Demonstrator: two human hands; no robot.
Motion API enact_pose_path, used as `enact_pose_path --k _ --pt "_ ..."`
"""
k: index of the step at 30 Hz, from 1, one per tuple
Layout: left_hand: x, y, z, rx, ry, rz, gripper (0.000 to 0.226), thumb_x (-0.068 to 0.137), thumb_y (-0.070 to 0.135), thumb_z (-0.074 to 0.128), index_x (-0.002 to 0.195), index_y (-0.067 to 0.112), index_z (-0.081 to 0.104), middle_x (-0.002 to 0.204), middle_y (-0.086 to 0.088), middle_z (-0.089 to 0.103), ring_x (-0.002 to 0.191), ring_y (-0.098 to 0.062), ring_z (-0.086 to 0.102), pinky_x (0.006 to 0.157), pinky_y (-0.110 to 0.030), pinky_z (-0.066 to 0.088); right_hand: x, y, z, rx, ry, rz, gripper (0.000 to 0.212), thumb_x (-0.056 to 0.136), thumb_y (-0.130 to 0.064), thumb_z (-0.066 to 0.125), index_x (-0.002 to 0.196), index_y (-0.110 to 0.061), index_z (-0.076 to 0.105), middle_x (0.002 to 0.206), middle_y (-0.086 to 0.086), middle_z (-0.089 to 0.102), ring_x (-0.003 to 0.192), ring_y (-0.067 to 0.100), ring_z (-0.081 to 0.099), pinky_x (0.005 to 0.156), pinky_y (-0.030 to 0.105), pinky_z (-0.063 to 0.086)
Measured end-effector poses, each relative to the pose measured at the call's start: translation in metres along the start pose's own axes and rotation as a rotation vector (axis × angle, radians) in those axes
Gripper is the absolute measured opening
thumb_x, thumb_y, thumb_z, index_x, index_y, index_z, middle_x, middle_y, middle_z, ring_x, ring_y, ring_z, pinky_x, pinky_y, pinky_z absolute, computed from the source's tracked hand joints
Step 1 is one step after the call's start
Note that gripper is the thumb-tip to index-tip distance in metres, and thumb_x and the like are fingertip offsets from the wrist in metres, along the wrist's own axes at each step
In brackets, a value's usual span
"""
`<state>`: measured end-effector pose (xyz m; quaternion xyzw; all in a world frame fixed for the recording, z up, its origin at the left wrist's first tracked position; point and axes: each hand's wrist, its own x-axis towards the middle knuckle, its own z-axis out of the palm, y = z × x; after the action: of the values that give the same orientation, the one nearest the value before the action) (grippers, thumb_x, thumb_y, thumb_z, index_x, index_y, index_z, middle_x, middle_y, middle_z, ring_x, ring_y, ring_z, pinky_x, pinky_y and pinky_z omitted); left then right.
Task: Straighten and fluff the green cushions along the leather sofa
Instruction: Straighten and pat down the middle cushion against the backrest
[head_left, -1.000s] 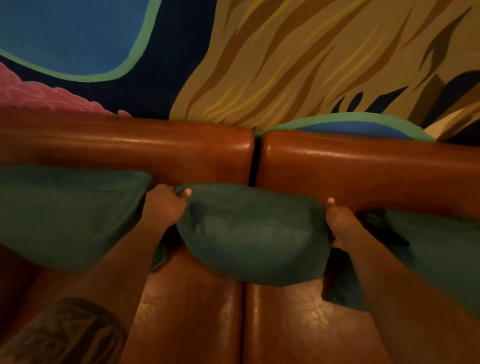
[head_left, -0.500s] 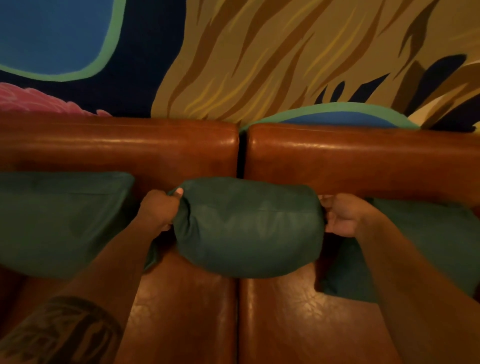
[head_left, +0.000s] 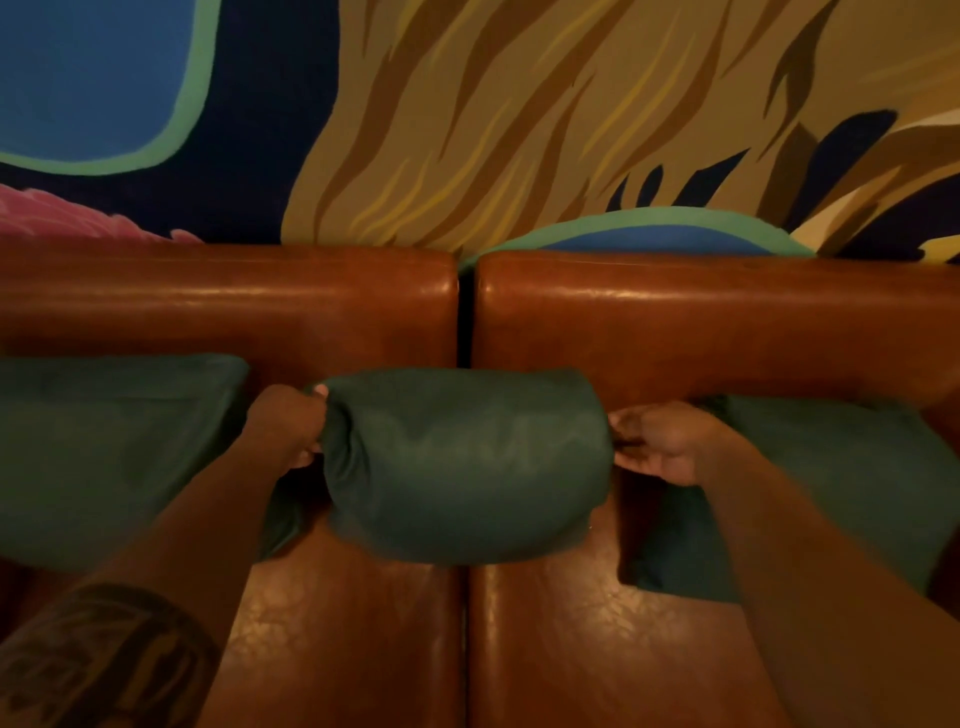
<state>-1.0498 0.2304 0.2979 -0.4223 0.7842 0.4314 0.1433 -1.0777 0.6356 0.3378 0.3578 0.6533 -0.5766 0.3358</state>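
A green cushion (head_left: 465, 462), bunched into a fat roll, sits at the middle of the brown leather sofa (head_left: 675, 322), straddling the seam between the two seat pads and leaning against the backrest just below the gap between the two back sections. The left hand (head_left: 288, 423) grips its left end, fingers curled round a gathered fold of the fabric with the thumb on top. The right hand (head_left: 662, 441) is at its right end, palm turned toward the cushion and fingers bent in against the fabric; the fingertips are hidden by the cushion's edge, so it appears to pinch the end, though how firmly cannot be told. A second green cushion (head_left: 104, 452) leans flat against the backrest on the left, its near right corner tucked behind the left forearm, which bears a dark tattoo (head_left: 98, 660). A third green cushion (head_left: 857, 483) lies on the right seat pad, partly covered by the right forearm. Behind the sofa stands a painted wall (head_left: 519, 114) with tan, blue, green and pink shapes
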Motion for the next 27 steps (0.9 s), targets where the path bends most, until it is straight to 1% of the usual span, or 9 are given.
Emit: enact_pose_path --k 3,6,8,12,14,17,21,24,27 --pt "0.0 -0.002 -0.001 -0.005 0.004 0.045 0.048 0.102 0.039 0.056 0.092 -0.007 0.061 0.064 -0.021 0.061 0.049 -0.027 0.056 0.04 -0.024 0.044 0.003 0.008 0.012 -0.016 -0.03 -0.001 0.017 0.104 -0.004 0.052 0.096 -0.014 0.062 0.095 0.001 0.068 0.085 0.014 0.061 0.069 0.03 0.051" --pt "-0.003 0.007 -0.003 -0.012 -0.053 0.156 0.036 0.098 0.04 0.062 0.096 0.004 0.067 0.072 -0.019 0.067 0.051 -0.025 0.059 0.049 -0.026 0.045 0.011 0.011 0.022 0.035 0.01 -0.042 0.02 0.107 -0.008 0.049 0.096 -0.016 0.063 0.091 -0.001 0.068 0.079 0.01 0.061 0.063 0.024 0.047" --pt "-0.005 0.012 -0.004 0.026 -0.082 0.221 0.024 0.098 0.036 0.063 0.097 0.013 0.068 0.074 -0.014 0.068 0.051 -0.023 0.059 0.05 -0.024 0.045 0.013 0.012 0.027 0.074 0.008 -0.067 0.023 0.108 -0.011 0.047 0.098 -0.017 0.066 0.094 0.0 0.07 0.083 0.013 0.064 0.067 0.026 0.049" --pt "-0.003 0.016 -0.004 0.04 -0.087 0.297 0.015 0.098 0.028 0.065 0.105 0.015 0.067 0.082 -0.008 0.069 0.053 -0.018 0.059 0.036 -0.018 0.041 0.018 0.011 0.034 0.042 0.047 -0.103 0.029 0.109 -0.007 0.04 0.1 -0.012 0.068 0.099 0.009 0.071 0.087 0.022 0.065 0.071 0.036 0.052" --pt "0.0 0.014 -0.009 0.047 -0.081 0.328 0.018 0.097 0.028 0.067 0.106 0.013 0.069 0.089 -0.007 0.071 0.063 -0.019 0.064 0.05 -0.021 0.051 0.022 0.008 0.033 -0.011 0.116 -0.13 0.029 0.107 -0.005 0.043 0.092 -0.011 0.068 0.104 0.011 0.071 0.09 0.026 0.065 0.078 0.042 0.054" --pt "0.008 0.006 -0.019 0.138 -0.006 0.364 0.033 0.093 0.032 0.069 0.113 0.007 0.073 0.105 -0.014 0.075 0.097 -0.032 0.072 0.087 -0.039 0.057 0.029 -0.002 0.018 -0.179 0.272 -0.247 0.022 0.099 -0.004 0.056 0.082 -0.016 0.063 0.107 0.017 0.068 0.096 0.031 0.065 0.093 0.049 0.057" --pt "0.007 -0.007 -0.022 0.277 0.073 0.345 0.04 0.097 0.031 0.066 0.118 -0.003 0.069 0.118 -0.028 0.068 0.113 -0.043 0.063 0.097 -0.041 0.046 0.052 -0.003 -0.018 -0.354 0.494 -0.321 0.022 0.09 0.003 0.062 0.08 -0.016 0.06 0.098 0.017 0.068 0.104 0.042 0.068 0.093 0.056 0.057" --pt "0.007 -0.012 -0.018 0.244 0.099 0.337 0.04 0.096 0.034 0.066 0.113 -0.002 0.07 0.113 -0.028 0.07 0.109 -0.042 0.065 0.096 -0.044 0.049 0.046 -0.001 -0.006 -0.36 0.529 -0.336 0.01 0.096 -0.015 0.059 0.099 -0.007 0.065 0.108 0.021 0.068 0.104 0.042 0.066 0.091 0.056 0.058" --pt "0.009 -0.006 -0.016 0.269 0.136 0.324 0.047 0.098 0.041 0.06 0.109 -0.004 0.067 0.112 -0.031 0.067 0.11 -0.046 0.063 0.096 -0.045 0.048 0.029 -0.005 0.014 -0.311 0.506 -0.315 0.041 0.104 -0.047 0.048 0.111 -0.008 0.06 0.114 0.018 0.061 0.105 0.041 0.061 0.091 0.056 0.057"
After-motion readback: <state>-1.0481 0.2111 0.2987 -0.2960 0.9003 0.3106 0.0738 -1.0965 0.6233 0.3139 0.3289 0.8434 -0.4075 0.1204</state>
